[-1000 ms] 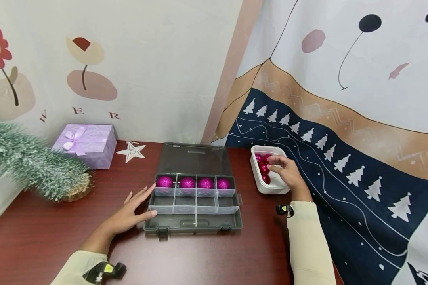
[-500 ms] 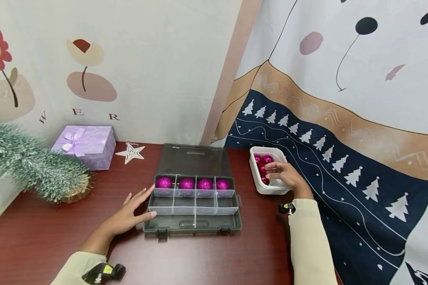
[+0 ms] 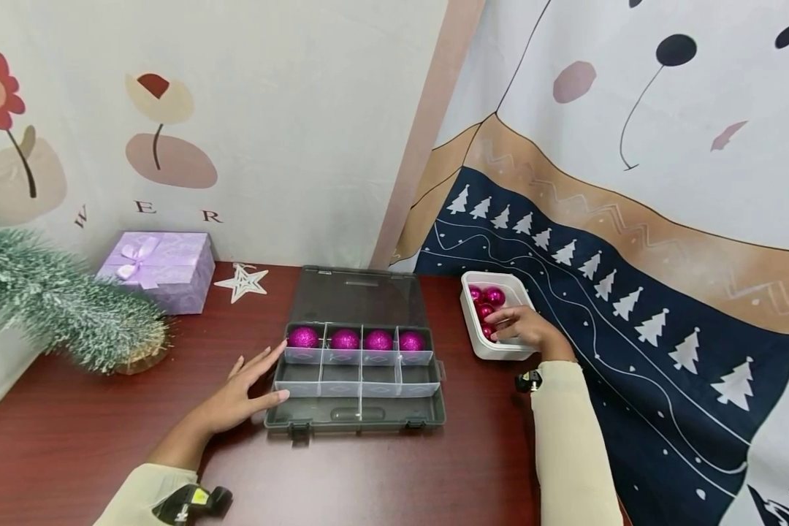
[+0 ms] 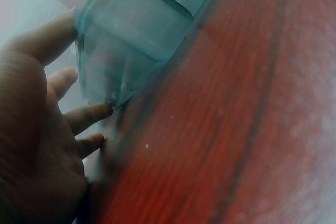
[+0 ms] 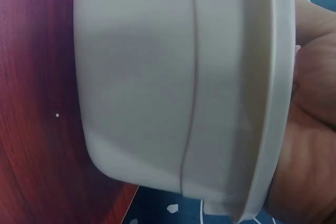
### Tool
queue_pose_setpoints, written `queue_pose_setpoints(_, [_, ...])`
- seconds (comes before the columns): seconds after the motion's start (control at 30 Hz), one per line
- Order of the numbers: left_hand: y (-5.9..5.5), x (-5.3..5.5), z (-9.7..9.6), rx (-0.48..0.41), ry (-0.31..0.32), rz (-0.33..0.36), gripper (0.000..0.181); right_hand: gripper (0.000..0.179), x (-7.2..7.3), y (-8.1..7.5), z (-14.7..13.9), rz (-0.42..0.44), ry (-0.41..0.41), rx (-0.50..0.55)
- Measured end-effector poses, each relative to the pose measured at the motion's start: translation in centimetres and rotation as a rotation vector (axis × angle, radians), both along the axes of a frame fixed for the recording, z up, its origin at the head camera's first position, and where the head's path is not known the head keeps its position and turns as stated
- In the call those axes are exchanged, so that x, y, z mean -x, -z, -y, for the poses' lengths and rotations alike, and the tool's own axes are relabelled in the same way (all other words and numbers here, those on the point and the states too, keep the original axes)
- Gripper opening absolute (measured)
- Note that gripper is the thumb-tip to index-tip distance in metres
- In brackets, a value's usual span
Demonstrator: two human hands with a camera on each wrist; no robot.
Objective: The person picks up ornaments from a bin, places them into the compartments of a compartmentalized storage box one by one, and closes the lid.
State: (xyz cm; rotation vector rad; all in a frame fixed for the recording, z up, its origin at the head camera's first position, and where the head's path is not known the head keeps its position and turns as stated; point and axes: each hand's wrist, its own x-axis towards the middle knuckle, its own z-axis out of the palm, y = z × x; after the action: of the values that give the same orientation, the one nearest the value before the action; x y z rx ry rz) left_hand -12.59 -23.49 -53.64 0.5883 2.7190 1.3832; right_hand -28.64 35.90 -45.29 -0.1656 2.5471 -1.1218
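A dark translucent organizer box (image 3: 347, 413) lies with its lid laid back on the table. In its back row sit several glittery magenta balls (image 3: 379, 338), one per compartment. My left hand (image 3: 239, 394) rests along the box's left side, fingers spread, fingertips and thumb touching its edge; the left wrist view shows this too. My right hand (image 3: 524, 326) reaches over the rim of a white plastic tub (image 3: 503, 352), its fingers and thumb apart around the shiny magenta-red balls (image 3: 485, 312) inside. In the right wrist view the tub's wall (image 5: 142, 87) hides the fingertips.
At the back left stand a lilac gift box (image 3: 171, 274) with a ribbon and a white star ornament (image 3: 241, 283). A frosted artificial tree (image 3: 66, 299) leans in from the left. A printed cloth (image 3: 605, 343) hangs behind the tub on the right.
My right hand has dipped lower into the tub, its fingertips shifting toward the front balls, and more of the back balls shows. The left hand keeps its place at the box.
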Motion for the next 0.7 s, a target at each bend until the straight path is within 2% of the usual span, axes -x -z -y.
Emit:
queue_pose_setpoints(0.2, [0.0,0.0,0.0,0.001,0.001,0.005,0.089,0.045,0.2,0.2,0.5,-0.058,-0.114,-0.107])
queue_pose_setpoints(0.27, [0.0,0.0,0.0,0.002,0.001,0.007,0.089,0.047,0.2,0.2,0.6,-0.042,-0.137,-0.114])
queue_pose_setpoints(0.37, [0.0,0.1,0.0,-0.001,0.001,0.002,0.089,0.048,0.3,0.1,0.6,-0.004,-0.140,-0.105])
queue_pose_setpoints(0.53, [-0.2,0.0,0.0,0.002,-0.001,-0.015,0.089,0.050,0.3,-0.2,0.5,0.013,-0.131,-0.112])
queue_pose_setpoints(0.7, [-0.3,-0.1,0.0,-0.004,-0.001,-0.017,0.090,0.057,-0.2,-1.2,0.3,0.036,-0.079,-0.106])
